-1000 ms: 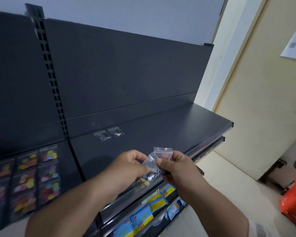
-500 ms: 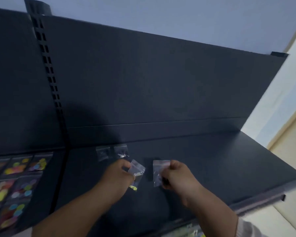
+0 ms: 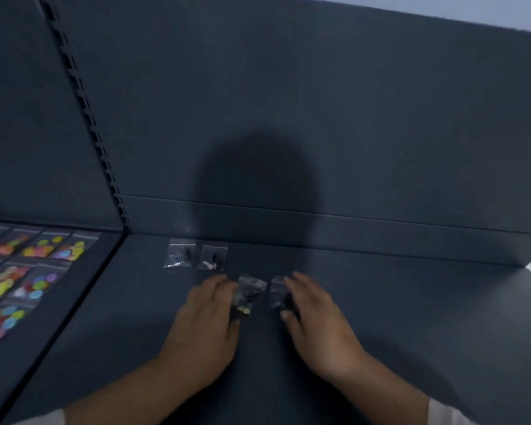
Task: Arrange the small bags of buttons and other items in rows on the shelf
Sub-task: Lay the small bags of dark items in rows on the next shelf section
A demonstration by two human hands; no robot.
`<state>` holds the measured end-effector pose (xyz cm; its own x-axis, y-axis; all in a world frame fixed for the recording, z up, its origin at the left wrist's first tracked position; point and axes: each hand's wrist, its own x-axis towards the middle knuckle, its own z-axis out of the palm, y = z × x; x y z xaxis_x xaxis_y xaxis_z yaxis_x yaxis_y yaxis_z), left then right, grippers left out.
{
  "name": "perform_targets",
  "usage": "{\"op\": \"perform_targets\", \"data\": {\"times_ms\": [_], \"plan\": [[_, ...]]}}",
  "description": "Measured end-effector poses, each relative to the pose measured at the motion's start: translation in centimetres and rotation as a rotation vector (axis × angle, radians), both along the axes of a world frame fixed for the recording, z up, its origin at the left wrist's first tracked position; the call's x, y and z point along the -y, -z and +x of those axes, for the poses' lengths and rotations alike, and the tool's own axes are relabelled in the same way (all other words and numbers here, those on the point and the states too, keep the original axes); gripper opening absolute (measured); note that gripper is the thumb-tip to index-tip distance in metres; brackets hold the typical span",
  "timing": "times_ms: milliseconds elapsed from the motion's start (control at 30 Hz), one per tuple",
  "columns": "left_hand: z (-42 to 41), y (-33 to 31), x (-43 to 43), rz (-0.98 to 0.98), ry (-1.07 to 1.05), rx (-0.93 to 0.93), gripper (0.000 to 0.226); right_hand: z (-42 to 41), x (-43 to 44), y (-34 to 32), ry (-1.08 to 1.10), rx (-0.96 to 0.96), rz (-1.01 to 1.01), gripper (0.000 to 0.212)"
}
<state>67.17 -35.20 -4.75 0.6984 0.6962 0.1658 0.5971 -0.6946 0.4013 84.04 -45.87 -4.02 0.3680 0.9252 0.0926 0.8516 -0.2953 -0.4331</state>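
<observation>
The left hand [image 3: 207,317] pinches a bag [image 3: 249,290] with a yellow piece in it between fingers and thumb, just right of and nearer than the laid bags [image 3: 178,255] on the shelf [image 3: 411,302]. The right hand [image 3: 314,311] likewise pinches a second bag [image 3: 277,292], farther right of the laid bags. Blur hides whether either held bag touches the shelf.

On my feed the left hand [image 3: 206,314] and right hand [image 3: 313,311] are bare, forearms uncovered up to the sleeves. The right sleeve [image 3: 442,414] is white; the left sleeve [image 3: 40,418] looks white too, blurred.
</observation>
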Motion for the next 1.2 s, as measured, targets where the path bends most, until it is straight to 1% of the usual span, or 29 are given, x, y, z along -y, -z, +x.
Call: {"op": "perform_targets", "data": {"times_ms": [67, 100, 167, 200, 300, 333, 400, 500, 600, 700, 800, 833, 933, 1067, 1133, 1200], "plan": [[-0.2, 0.6, 0.4, 0.111, 0.161, -0.156, 0.053, -0.3, 0.5, 0.9, -0.139, 0.131, -0.113, 0.062], [-0.1, 0.8, 0.5, 0.128, 0.219, -0.235, 0.054, -0.2, 0.5, 1.3, -0.174, 0.166, -0.170, 0.071], [0.4, 1.1, 0.3, 0.107, 0.252, -0.352, 0.056, 0.3, 0.2, 1.8, -0.197, 0.199, -0.248, 0.088], [0.9, 1.2, 0.2, 0.088, 0.251, -0.376, 0.057, 0.7, 0.0, 1.8, -0.200, 0.211, -0.256, 0.090], [2.3, 0.5, 0.1, 0.081, 0.207, -0.355, 0.066, 1.3, -0.8, 1.6, -0.235, 0.230, -0.265, 0.087], [2.8, 0.8, -0.3, 0.091, 0.221, -0.321, 0.073, 1.6, -1.1, 1.5, -0.245, 0.233, -0.279, 0.088], [3.5, 0.8, -0.9, 0.061, 0.224, -0.325, 0.084, 2.1, -1.8, 1.3, -0.252, 0.232, -0.297, 0.097], [4.8, 0.9, -1.8, 0.101, 0.212, -0.331, 0.091, 3.0, -3.0, 1.6, -0.247, 0.247, -0.282, 0.094], [5.4, 1.1, -2.4, 0.099, 0.145, -0.308, 0.086, 3.5, -4.1, 1.7, -0.256, 0.240, -0.282, 0.096], [5.4, 1.6, -3.2, 0.099, 0.112, -0.306, 0.073, 3.8, -5.0, 1.7, -0.263, 0.226, -0.278, 0.098], [5.5, 2.5, -3.8, 0.177, 0.124, -0.322, 0.064, 4.0, -5.5, 2.0, -0.268, 0.242, -0.247, 0.093], [5.6, 2.5, -4.0, 0.193, 0.122, -0.315, 0.063, 4.1, -5.6, 2.1, -0.268, 0.245, -0.239, 0.093], [5.7, 2.6, -4.3, 0.226, 0.100, -0.342, 0.064, 4.2, -5.7, 2.1, -0.267, 0.234, -0.231, 0.103], [5.8, 2.7, -4.5, 0.242, 0.098, -0.355, 0.064, 4.2, -5.7, 2.3, -0.257, 0.229, -0.210, 0.094], [5.7, 3.1, -4.6, 0.248, 0.095, -0.330, 0.065, 4.2, -5.6, 2.4, -0.260, 0.227, -0.205, 0.100], [5.7, 2.8, -4.4, 0.215, 0.090, -0.313, 0.069, 4.2, -5.6, 2.4, -0.261, 0.214, -0.197, 0.103]]}}
